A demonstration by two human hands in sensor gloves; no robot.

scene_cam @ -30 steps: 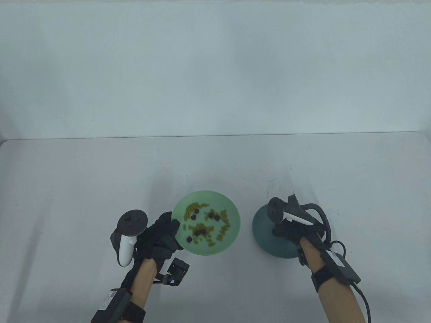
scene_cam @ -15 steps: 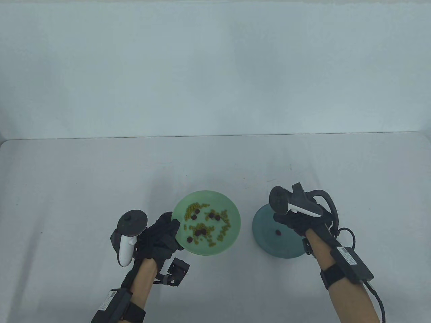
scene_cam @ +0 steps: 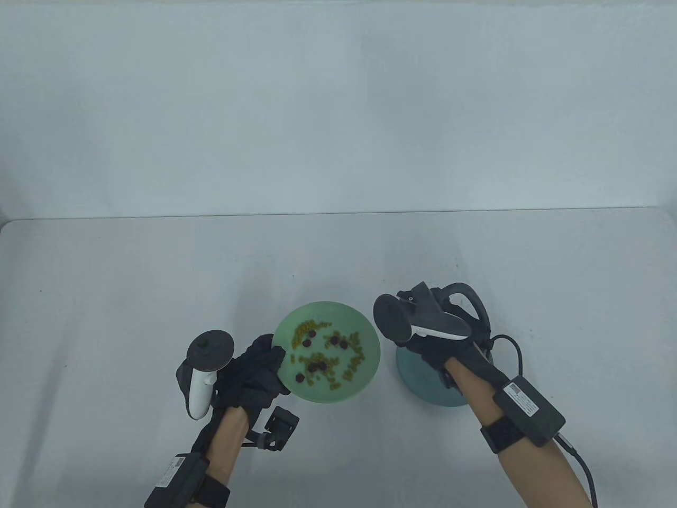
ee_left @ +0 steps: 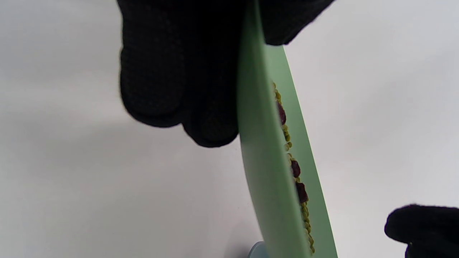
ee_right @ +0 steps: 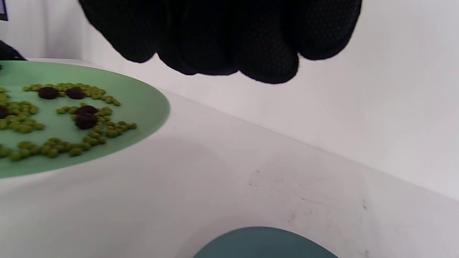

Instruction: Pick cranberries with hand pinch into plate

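Observation:
A light green plate [scene_cam: 365,328] holds several dark cranberries [scene_cam: 342,344] mixed with small green beans. My left hand [scene_cam: 272,357] grips its left rim, thumb on top and fingers [ee_left: 179,89] underneath. In the left wrist view the plate [ee_left: 265,179] shows edge-on with cranberries [ee_left: 296,168] on it. My right hand [scene_cam: 418,346] hovers between the green plate's right edge and the teal plate [scene_cam: 423,383], partly covering the teal plate. Its fingers [ee_right: 233,43] hang bunched with nothing visible in them. The right wrist view shows the green plate [ee_right: 143,104], its cranberries [ee_right: 86,120] and the teal rim [ee_right: 265,243].
The plates are on a white table [scene_cam: 158,275] with a pale wall behind. A right fingertip [ee_left: 423,225] shows at the lower right of the left wrist view. Cables and sensor boxes sit on both forearms.
My right hand left a cranberry on the teal plate, then moved left toward the green plate, now hiding that cranberry. The green plate has shifted slightly in my left hand.

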